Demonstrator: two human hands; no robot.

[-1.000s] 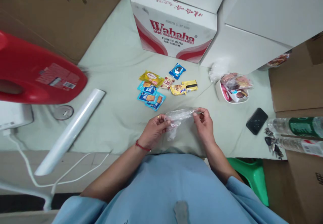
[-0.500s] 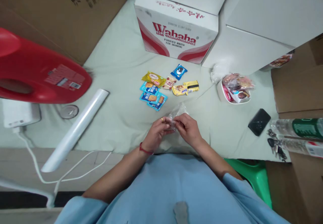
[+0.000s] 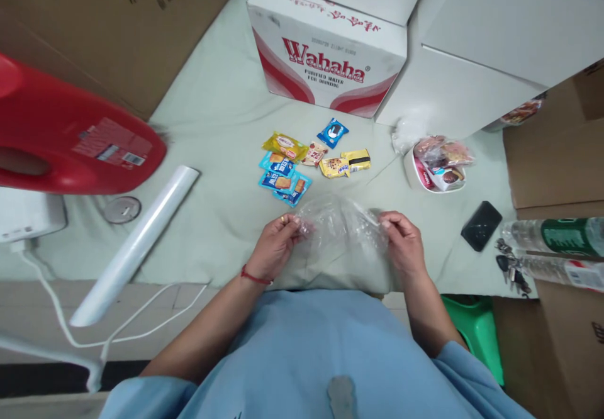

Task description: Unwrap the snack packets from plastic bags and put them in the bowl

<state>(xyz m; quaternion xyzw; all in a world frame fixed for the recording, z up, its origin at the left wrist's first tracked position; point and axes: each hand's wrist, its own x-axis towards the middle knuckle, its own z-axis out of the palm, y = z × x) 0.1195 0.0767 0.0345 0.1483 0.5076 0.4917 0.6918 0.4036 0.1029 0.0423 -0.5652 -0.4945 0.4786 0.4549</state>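
A clear plastic bag [image 3: 342, 224] is stretched sideways between my two hands, just above the near part of the table. My left hand [image 3: 276, 243] pinches its left edge between thumb and fingers. On the opposite edge, my right hand [image 3: 403, 240] has a similar pinch grip. Beyond the bag lie several small snack packets: light-blue ones [image 3: 283, 180], a yellow-green one [image 3: 285, 146], a small red-and-cream one [image 3: 314, 154], yellow ones [image 3: 344, 163] and a dark-blue one [image 3: 333, 133].
A white tub [image 3: 419, 180] of wrapped snacks stands to the right, near a black phone-like object [image 3: 481, 226], keys [image 3: 513, 271] and plastic bottles [image 3: 557, 236]. On the left are a white roll [image 3: 136, 243] and a red jug [image 3: 80, 129]. A Wahaha carton [image 3: 328, 54] stands behind.
My hands have moved apart, the right one to the right and the left one slightly left. Between them the bunched bag has spread wide.
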